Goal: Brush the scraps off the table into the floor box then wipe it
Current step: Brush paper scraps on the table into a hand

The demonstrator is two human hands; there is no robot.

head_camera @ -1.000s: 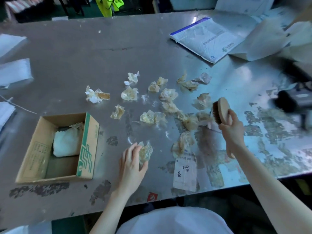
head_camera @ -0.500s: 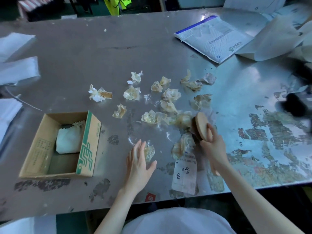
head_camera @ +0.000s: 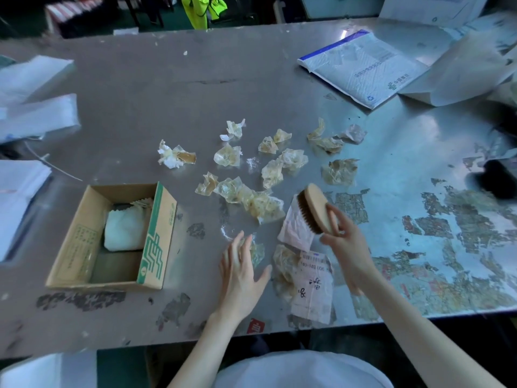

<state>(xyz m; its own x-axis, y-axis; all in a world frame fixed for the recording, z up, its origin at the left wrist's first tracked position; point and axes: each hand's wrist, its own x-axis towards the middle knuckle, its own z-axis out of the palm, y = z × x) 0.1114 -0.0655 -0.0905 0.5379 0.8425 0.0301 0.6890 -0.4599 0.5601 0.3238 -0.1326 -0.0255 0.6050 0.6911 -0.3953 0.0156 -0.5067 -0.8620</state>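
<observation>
Several crumpled yellowish scraps [head_camera: 249, 196] lie scattered over the middle of the grey metal table [head_camera: 140, 88]. My right hand [head_camera: 345, 245] grips a wooden brush [head_camera: 317, 208], bristles facing left, against a paper label [head_camera: 296, 228] just right of a bunched clump of scraps. My left hand [head_camera: 240, 271] lies flat with straight fingers beside one scrap [head_camera: 256, 252] near the front edge. An open cardboard box [head_camera: 112, 239] with green print sits on the table at the left, a white bundle [head_camera: 124, 229] inside it.
A printed label [head_camera: 314, 287] lies by the front edge between my hands. A white-and-blue mailer [head_camera: 361, 65] and paper sheets [head_camera: 461, 71] lie at the back right. White bags [head_camera: 33, 116] are stacked at the left. A dark object [head_camera: 498, 177] sits at the right edge.
My right hand swept the brush leftward, pushing scraps into a clump toward the box, then drew back slightly right. My left hand stayed by the near scrap.
</observation>
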